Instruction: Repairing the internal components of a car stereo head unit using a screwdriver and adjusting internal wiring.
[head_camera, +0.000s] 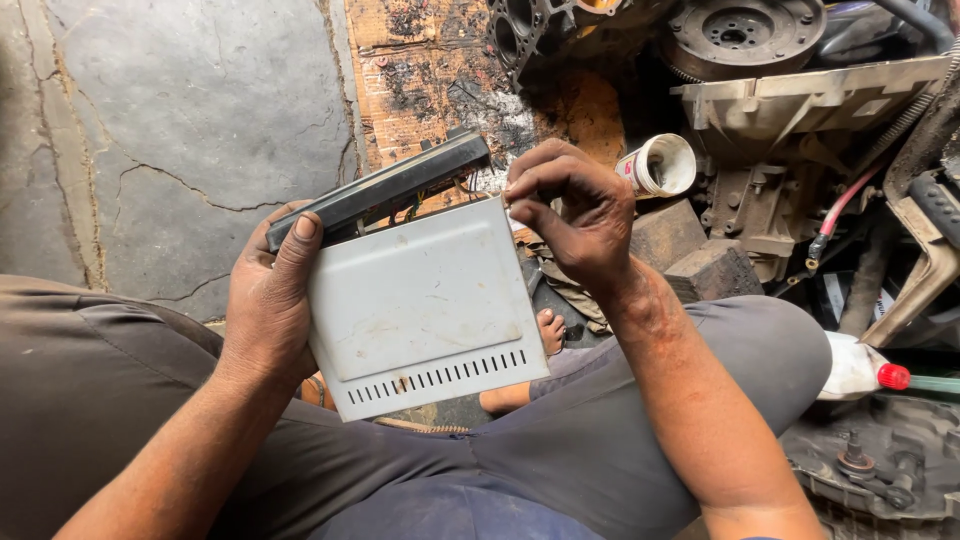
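Head view first: we sit low over a cracked concrete floor, knees apart, with engine parts crowded along the far right — a dark flywheel, a pale metal housing, and a white bottle with a red cap near our right knee. Stained cardboard lies on the floor beyond our hands.

Between our knees, lifted clear of the floor, we hold a grey metal box — a car stereo chassis, by the look of it — with its slotted vent edge toward us and its black faceplate tilted up at the far end, wires showing in the gap beneath it.

Our left hand wraps the box's left edge, thumb laid flat on the top cover, fingers hidden behind. Our right hand has its fingertips pressed together at the box's far right corner; whether they pinch a screw or the cover's lip, we cannot tell.

To do this well, we judge that the left hand should clamp the chassis firmly while the right works that corner with small, careful force. The faceplate hangs by its wires, so we would keep it from swinging.

A white cup lies tipped on its side on a block beyond the right hand.
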